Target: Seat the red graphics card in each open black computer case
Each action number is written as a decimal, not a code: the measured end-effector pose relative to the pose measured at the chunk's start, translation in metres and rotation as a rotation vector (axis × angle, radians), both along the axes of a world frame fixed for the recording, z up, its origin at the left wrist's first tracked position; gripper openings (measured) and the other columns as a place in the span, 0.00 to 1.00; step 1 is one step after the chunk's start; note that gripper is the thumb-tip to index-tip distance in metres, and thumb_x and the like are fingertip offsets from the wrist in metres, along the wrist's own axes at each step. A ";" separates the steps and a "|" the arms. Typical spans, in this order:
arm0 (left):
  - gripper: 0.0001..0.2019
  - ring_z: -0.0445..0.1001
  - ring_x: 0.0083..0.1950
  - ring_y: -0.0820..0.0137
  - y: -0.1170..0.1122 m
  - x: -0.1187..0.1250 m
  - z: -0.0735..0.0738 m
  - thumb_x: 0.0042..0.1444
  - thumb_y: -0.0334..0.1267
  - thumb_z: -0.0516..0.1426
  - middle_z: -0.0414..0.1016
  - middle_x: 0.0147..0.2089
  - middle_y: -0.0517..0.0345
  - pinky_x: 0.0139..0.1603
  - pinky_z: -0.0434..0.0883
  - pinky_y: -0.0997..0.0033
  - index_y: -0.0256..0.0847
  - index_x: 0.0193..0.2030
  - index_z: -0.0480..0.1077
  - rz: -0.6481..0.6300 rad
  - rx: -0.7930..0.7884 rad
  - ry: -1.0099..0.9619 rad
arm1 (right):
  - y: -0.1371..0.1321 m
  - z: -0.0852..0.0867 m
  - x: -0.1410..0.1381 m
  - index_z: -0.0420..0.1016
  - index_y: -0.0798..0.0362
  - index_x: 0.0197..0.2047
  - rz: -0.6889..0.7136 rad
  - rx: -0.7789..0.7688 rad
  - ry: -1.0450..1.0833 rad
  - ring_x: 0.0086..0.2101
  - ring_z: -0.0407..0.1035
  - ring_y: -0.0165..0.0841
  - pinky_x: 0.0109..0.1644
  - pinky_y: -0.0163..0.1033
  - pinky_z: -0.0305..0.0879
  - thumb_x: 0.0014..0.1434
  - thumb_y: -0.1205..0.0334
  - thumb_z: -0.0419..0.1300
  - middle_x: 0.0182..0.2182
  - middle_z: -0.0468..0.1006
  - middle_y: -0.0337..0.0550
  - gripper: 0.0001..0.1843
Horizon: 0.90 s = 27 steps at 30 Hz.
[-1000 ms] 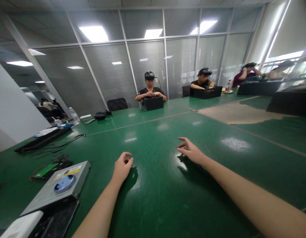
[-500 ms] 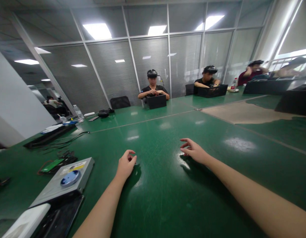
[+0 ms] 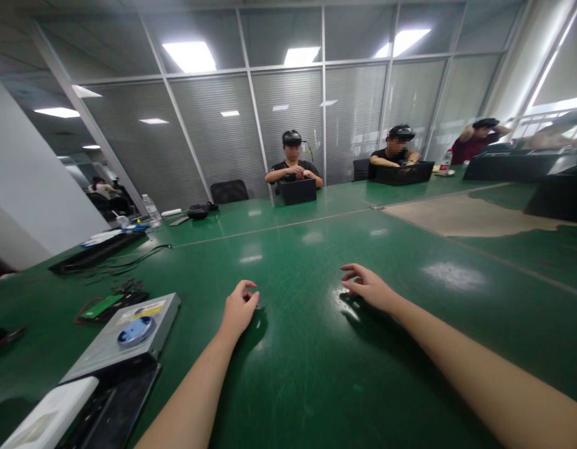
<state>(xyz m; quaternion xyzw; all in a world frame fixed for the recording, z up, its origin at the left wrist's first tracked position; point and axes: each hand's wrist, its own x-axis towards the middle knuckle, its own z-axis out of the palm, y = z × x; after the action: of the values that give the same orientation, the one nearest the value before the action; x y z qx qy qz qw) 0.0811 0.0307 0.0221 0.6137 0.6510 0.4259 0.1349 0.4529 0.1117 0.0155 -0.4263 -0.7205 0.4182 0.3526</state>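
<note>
Both my arms reach out over a large green table [image 3: 307,386]. My left hand [image 3: 239,307] rests near the middle of the table with its fingers curled loosely inward and nothing visible in it. My right hand [image 3: 367,285] hovers just above the table to the right, fingers apart and slightly bent, holding nothing. A grey metal drive unit [image 3: 124,340] with a blue disc on top lies to the left of my left arm, apart from it.
A green circuit board [image 3: 101,306] and black cables lie beyond the drive. A white part [image 3: 49,415] and a black tray sit at the near left edge. Several people sit at the far side behind black boxes [image 3: 297,191]. A water bottle [image 3: 150,209] stands far left.
The view has shifted slightly to the left, so things sit further right in the picture. Both hands keep almost the same pose on the table.
</note>
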 end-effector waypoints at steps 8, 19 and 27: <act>0.11 0.69 0.22 0.72 0.002 -0.001 -0.001 0.55 0.44 0.54 0.71 0.24 0.66 0.27 0.65 0.73 0.43 0.43 0.67 0.004 -0.005 0.032 | 0.000 -0.001 0.000 0.65 0.53 0.56 0.002 0.003 0.004 0.31 0.73 0.32 0.39 0.42 0.71 0.58 0.56 0.60 0.46 0.74 0.49 0.24; 0.14 0.69 0.23 0.72 0.002 -0.008 -0.001 0.54 0.43 0.56 0.71 0.27 0.66 0.30 0.67 0.72 0.43 0.46 0.65 0.101 0.103 -0.042 | 0.003 -0.005 0.001 0.65 0.53 0.57 0.012 0.011 -0.016 0.31 0.73 0.31 0.36 0.39 0.71 0.62 0.50 0.57 0.46 0.72 0.49 0.24; 0.14 0.69 0.22 0.72 0.002 -0.005 0.001 0.54 0.44 0.56 0.70 0.26 0.66 0.29 0.67 0.72 0.42 0.46 0.65 0.074 0.083 -0.047 | 0.004 -0.005 -0.001 0.65 0.54 0.56 0.047 -0.003 0.027 0.30 0.72 0.29 0.33 0.37 0.69 0.65 0.45 0.51 0.44 0.74 0.47 0.25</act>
<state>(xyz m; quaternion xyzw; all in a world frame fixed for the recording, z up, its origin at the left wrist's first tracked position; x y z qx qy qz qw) 0.0758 0.0322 0.0231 0.5840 0.6518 0.4715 0.1085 0.4516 0.1154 0.0101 -0.4042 -0.7249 0.4332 0.3515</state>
